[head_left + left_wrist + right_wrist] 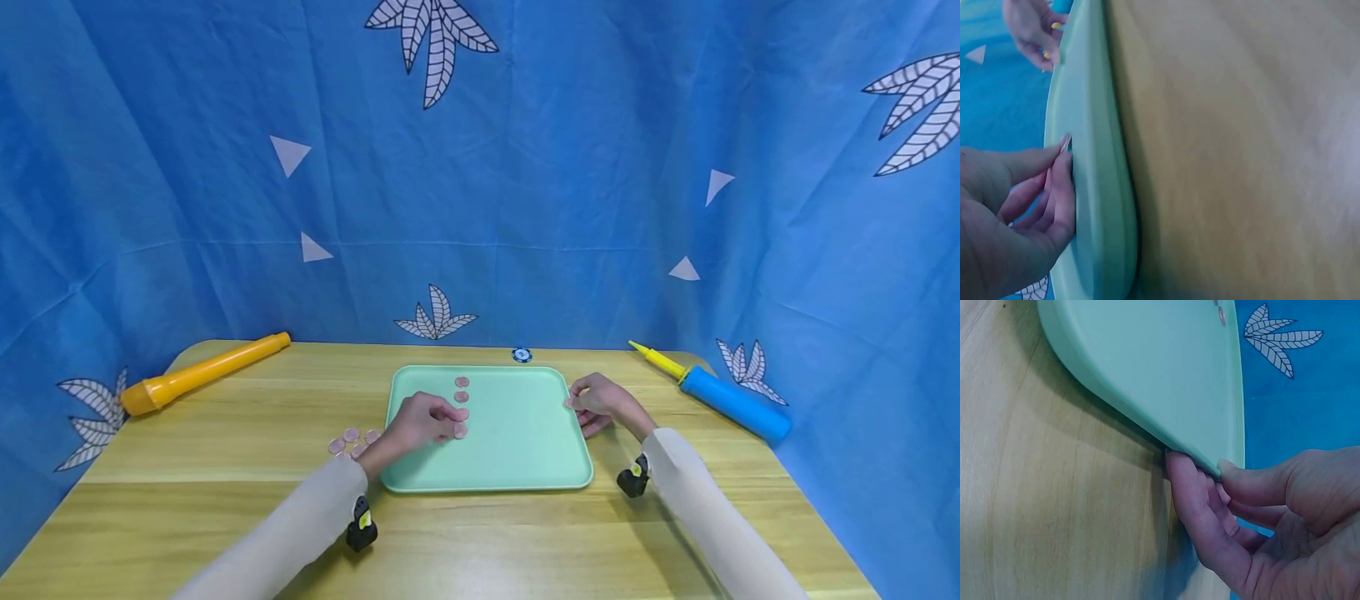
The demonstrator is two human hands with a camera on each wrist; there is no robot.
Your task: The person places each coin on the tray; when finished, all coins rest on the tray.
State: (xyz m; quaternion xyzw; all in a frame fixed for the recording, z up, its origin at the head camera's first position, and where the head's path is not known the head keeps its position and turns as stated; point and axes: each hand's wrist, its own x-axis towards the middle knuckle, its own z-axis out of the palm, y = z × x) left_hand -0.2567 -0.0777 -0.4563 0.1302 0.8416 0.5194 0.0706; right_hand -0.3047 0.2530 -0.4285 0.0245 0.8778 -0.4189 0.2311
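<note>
item: mint green tray (510, 450), flat on the wooden table (225, 517), at its middle; all places below are given from this tray.

left hand (420, 421): over the tray's left half, fingers curled, pinching a pink chip (1064, 144) between thumb and fingertips just above the tray floor; the left wrist view shows the chip edge-on at the fingertips (1063, 187), close against the tray surface.

right hand (600, 402): at the tray's right rim, near the far corner. grips the rim: the right wrist view shows the thumb (1254, 481) on top of the edge and the fingers (1194, 494) curled under it, against the table.

pink chips on tray (462, 407): a short column running from the far edge toward the left hand, the nearest ones just beside its fingertips.

loose pink chips (352, 440): small cluster on the table, just left of the tray, beside the left wrist.

blue chip (522, 355): on the table just behind the tray's far edge.

orange pump (202, 372): well to the left of the tray, lying on the table.

blue pump with yellow nozzle (731, 400): to the right of the tray, lying at the table's edge.

blue leaf-print cloth (525, 167): hangs behind the tray and to both sides of it.
</note>
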